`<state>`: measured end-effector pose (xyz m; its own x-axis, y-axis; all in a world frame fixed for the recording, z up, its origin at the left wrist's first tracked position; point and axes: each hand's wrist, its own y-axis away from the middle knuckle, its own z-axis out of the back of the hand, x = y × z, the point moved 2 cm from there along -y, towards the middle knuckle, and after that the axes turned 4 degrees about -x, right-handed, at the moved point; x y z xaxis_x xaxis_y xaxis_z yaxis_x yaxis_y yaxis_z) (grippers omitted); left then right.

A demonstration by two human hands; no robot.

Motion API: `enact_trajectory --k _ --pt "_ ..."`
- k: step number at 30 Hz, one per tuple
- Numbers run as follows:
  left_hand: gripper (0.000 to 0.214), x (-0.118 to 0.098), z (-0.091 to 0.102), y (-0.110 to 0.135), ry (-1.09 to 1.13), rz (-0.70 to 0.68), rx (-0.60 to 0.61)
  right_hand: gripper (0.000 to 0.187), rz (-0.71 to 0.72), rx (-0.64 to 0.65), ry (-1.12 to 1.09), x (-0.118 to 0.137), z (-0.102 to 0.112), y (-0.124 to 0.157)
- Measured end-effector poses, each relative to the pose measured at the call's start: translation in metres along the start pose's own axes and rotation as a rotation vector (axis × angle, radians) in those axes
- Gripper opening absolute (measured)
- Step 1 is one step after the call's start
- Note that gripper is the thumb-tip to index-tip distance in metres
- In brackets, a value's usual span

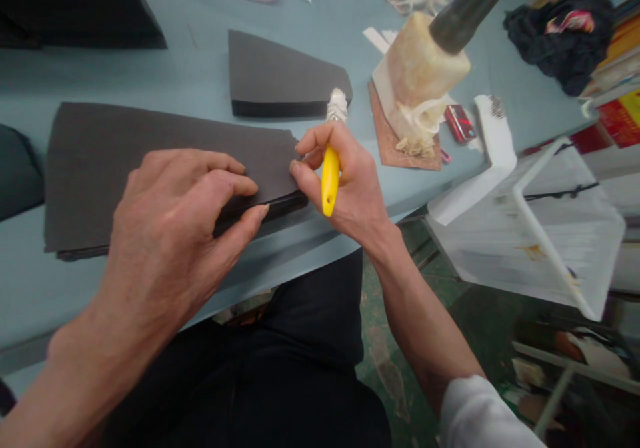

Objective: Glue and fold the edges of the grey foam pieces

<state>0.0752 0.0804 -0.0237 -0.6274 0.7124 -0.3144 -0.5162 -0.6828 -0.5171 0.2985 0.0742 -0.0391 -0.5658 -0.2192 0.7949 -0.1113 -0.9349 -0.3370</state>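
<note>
A stack of dark grey tapered sheets [150,135] lies along the front of the table. My left hand [175,201] grips its near edge, fingertips on the top sheet and thumb against the side. In my right hand [350,175] is a brush with a yellow handle [330,180]; its whitish, caked head points away from me. The thumb and forefinger of that hand also meet at the stack's narrow right end. Whether they pinch a layer there is hard to make out. Just beyond lies a smaller stack of grey pieces [285,75].
A glue-crusted container [420,75] with a dark thick handle stands on a brown board [383,141] at the right. Near it are a small red box [460,123] and a bent white strip [495,141]. A white plastic bin [535,228] hangs below the table's right edge.
</note>
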Motion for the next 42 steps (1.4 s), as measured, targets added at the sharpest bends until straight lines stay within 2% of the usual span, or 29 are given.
enact_trajectory --k 16,24,37,42 --pt "0.03 0.001 -0.008 -0.004 -0.111 -0.004 0.006 0.022 -0.019 0.005 -0.001 -0.003 0.0 0.003" --pt "0.032 -0.003 -0.01 -0.004 -0.182 0.047 0.017 0.018 -0.018 0.014 -0.044 -0.003 -0.001 0.005" --pt "0.027 -0.005 -0.012 -0.004 -0.129 0.109 0.021 0.019 -0.022 0.018 -0.043 -0.004 -0.001 0.005" --pt "0.019 -0.005 -0.011 -0.004 -0.102 0.138 0.045 0.016 -0.034 -0.066 -0.101 -0.009 -0.001 0.011"
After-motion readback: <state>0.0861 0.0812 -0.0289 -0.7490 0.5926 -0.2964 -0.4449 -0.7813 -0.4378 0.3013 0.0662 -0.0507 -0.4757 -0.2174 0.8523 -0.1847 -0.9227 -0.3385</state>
